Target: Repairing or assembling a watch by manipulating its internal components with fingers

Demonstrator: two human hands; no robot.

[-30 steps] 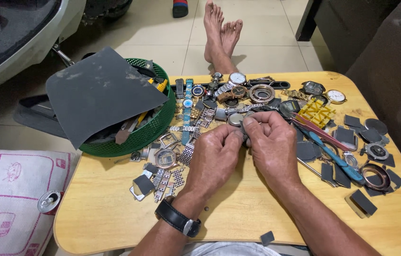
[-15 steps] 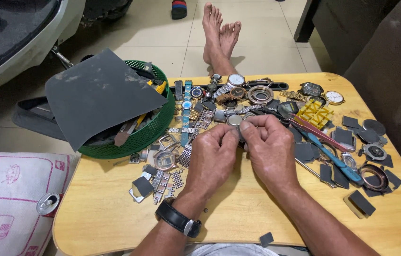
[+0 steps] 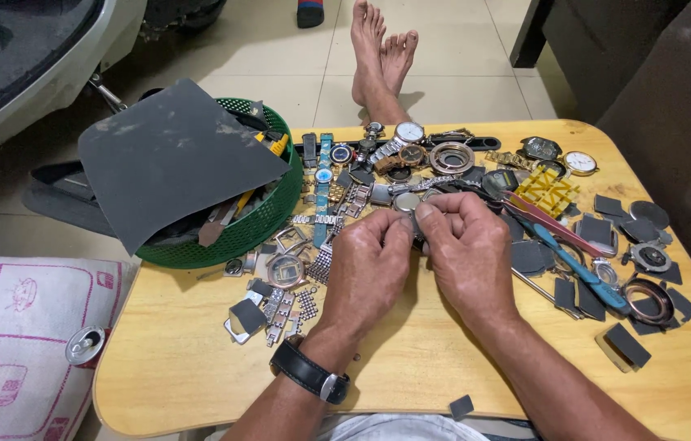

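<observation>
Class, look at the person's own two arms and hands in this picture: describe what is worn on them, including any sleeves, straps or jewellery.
Both forearms are bare, with no sleeves in view. The left hand has a wristwatch on its wrist: a black strap with a silver metal clasp facing up. The right hand wears nothing on its wrist, and no rings or gloves show on the fingers of either hand.

Two hands (image 3: 419, 253) working, one green basket (image 3: 268, 216) sitting there, one sandpaper sheet (image 3: 174, 155) lying over it, maybe five watch faces (image 3: 408, 132) showing.

Pale tiled floor (image 3: 280, 49), low wooden table (image 3: 198, 359), dark cabinet (image 3: 607, 49).
</observation>
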